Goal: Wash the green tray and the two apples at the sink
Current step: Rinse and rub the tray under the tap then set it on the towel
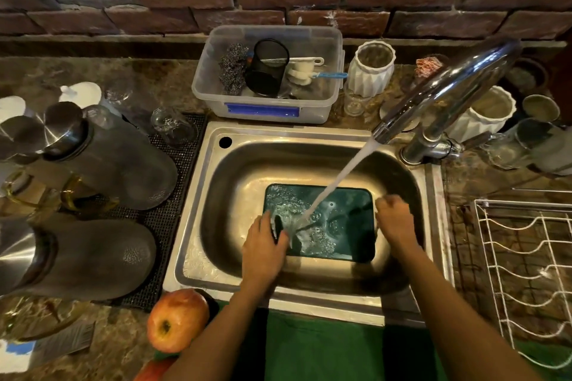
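The green tray (346, 226) lies flat in the bottom of the steel sink (198, 195), toward the sink's near right side, with water pooled and bubbling on it. A stream of water (340, 176) runs from the chrome faucet (448, 86), mounted at the sink's far right corner, and lands on the tray's left half.

Both forearms reach in over the sink's near rim. The left hand (264, 244) is at the tray's left edge, palm down, fingers curled over that edge and around something dark that cannot be made out. The right hand (394, 219) is at the tray's right edge, knuckles up, fingers folded over the rim and gripping it.

One apple (177, 320), red and yellow, rests on the counter just off the sink's near left corner; a sliver of a second apple (153, 370) shows below it, at the picture's bottom edge. Behind the sink stands a clear plastic tub (263, 108) holding scrubbers. A white wire rack (526, 272) sits right of the sink.
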The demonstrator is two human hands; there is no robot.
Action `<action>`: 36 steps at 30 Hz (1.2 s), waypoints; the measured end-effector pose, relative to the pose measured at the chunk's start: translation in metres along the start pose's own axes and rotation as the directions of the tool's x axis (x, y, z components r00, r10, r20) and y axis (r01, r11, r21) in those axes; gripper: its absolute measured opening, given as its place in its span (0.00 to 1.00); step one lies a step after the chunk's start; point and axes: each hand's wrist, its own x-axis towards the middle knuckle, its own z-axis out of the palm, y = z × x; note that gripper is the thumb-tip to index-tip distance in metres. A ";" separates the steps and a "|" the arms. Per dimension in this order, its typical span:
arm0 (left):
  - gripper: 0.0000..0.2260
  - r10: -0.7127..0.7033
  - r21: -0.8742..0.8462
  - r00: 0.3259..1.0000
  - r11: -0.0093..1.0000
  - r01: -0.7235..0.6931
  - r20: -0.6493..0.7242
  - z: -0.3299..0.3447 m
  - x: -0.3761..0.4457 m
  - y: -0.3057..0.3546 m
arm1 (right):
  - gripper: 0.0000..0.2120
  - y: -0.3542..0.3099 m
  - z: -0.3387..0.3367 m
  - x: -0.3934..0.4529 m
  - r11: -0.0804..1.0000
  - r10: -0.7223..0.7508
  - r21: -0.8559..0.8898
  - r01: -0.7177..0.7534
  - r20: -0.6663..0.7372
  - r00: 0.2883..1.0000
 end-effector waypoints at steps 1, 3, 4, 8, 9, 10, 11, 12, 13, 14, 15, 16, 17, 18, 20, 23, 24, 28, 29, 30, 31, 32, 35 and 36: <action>0.21 -0.069 -0.110 0.998 0.992 0.069 0.001 0.000 0.013 0.000 | 0.12 0.007 0.006 0.000 0.999 0.050 -0.001 -0.050 0.041 0.998; 0.21 -0.194 -0.212 0.981 0.958 0.195 0.027 0.000 0.034 -0.003 | 0.14 0.020 0.015 0.003 0.987 0.155 0.023 -0.158 0.090 0.984; 0.23 -0.243 -0.223 0.969 0.943 0.248 0.048 0.001 0.043 -0.006 | 0.16 0.026 0.019 0.006 0.979 0.195 0.035 -0.200 0.107 0.975; 0.20 -0.365 -0.301 0.926 0.876 0.376 0.094 0.010 0.063 -0.014 | 0.15 0.039 0.035 0.010 0.964 0.225 0.107 -0.244 0.164 0.961; 0.19 -0.386 -0.331 0.917 0.856 0.398 0.103 0.012 0.065 -0.014 | 0.16 0.041 0.037 0.011 0.953 0.236 0.150 -0.261 0.166 0.957; 0.18 -0.403 -0.354 0.908 0.838 0.416 0.112 0.014 0.068 -0.014 | 0.17 0.044 0.038 0.013 0.939 0.256 0.193 -0.286 0.167 0.952; 0.17 -0.418 -0.372 0.900 0.822 0.432 0.122 0.016 0.069 -0.014 | 0.16 0.046 0.039 0.014 0.922 0.281 0.227 -0.315 0.168 0.945; 0.16 -0.431 -0.387 0.892 0.807 0.447 0.133 0.017 0.071 -0.014 | 0.14 0.049 0.039 0.016 0.905 0.299 0.261 -0.336 0.170 0.939; 0.15 -0.441 -0.395 0.886 0.796 0.460 0.143 0.017 0.071 -0.014 | 0.13 0.050 0.038 0.017 0.891 0.316 0.285 -0.352 0.167 0.934; 0.14 -0.451 -0.390 0.880 0.791 0.471 0.150 0.017 0.071 -0.014 | 0.12 0.051 0.038 0.018 0.877 0.331 0.310 -0.366 0.161 0.930; 0.14 -0.463 -0.375 0.873 0.790 0.486 0.154 0.017 0.071 -0.015 | 0.11 0.051 0.037 0.019 0.862 0.352 0.328 -0.386 0.161 0.922; 0.15 -0.479 -0.357 0.864 0.788 0.501 0.155 0.017 0.070 -0.016 | 0.10 0.051 0.038 0.018 0.845 0.373 0.343 -0.411 0.172 0.912; 0.16 -0.500 -0.351 0.853 0.779 0.519 0.153 0.016 0.069 -0.017 | 0.09 0.050 0.038 0.017 0.827 0.398 0.350 -0.441 0.190 0.897; 0.16 -0.522 -0.362 0.839 0.761 0.538 0.152 0.016 0.067 -0.018 | 0.10 0.050 0.039 0.016 0.811 0.419 0.354 -0.467 0.207 0.884; 0.15 -0.563 -0.428 0.813 0.704 0.567 0.151 0.014 0.065 -0.020 | 0.12 0.047 0.040 0.014 0.791 0.448 0.346 -0.504 0.234 0.863; 0.12 -0.593 -0.527 0.793 0.633 0.568 0.142 0.006 0.062 -0.021 | 0.13 0.042 0.041 0.009 0.781 0.467 0.323 -0.535 0.267 0.843; 0.10 -0.597 -0.555 0.790 0.615 0.561 0.138 0.002 0.060 -0.021 | 0.14 0.041 0.041 0.007 0.780 0.470 0.313 -0.542 0.278 0.837; 0.10 -0.613 -0.647 0.779 0.541 0.537 0.133 -0.017 0.053 -0.020 | 0.15 0.038 0.041 -0.003 0.755 0.473 0.319 -0.573 0.341 0.813; 0.11 -0.614 -0.662 0.778 0.528 0.531 0.135 -0.022 0.051 -0.019 | 0.14 0.038 0.041 -0.005 0.745 0.473 0.333 -0.579 0.348 0.809; 0.11 -0.611 -0.677 0.780 0.519 0.522 0.133 -0.026 0.049 -0.018 | 0.13 0.038 0.041 -0.006 0.729 0.471 0.355 -0.585 0.359 0.806; 0.11 -0.606 -0.693 0.786 0.514 0.505 0.124 -0.031 0.048 -0.017 | 0.14 0.039 0.042 -0.007 0.710 0.467 0.380 -0.592 0.375 0.801; 0.11 -0.595 -0.707 0.796 0.516 0.484 0.111 -0.035 0.046 -0.015 | 0.15 0.039 0.042 -0.008 0.692 0.459 0.405 -0.598 0.392 0.797; 0.08 -0.536 -0.739 0.841 0.536 0.409 0.076 -0.044 0.042 -0.009 | 0.16 0.034 0.042 -0.015 0.653 0.447 0.437 -0.618 0.436 0.781; 0.07 -0.514 -0.747 0.855 0.544 0.381 0.062 -0.046 0.041 -0.007 | 0.15 0.031 0.043 -0.017 0.642 0.437 0.448 -0.622 0.452 0.777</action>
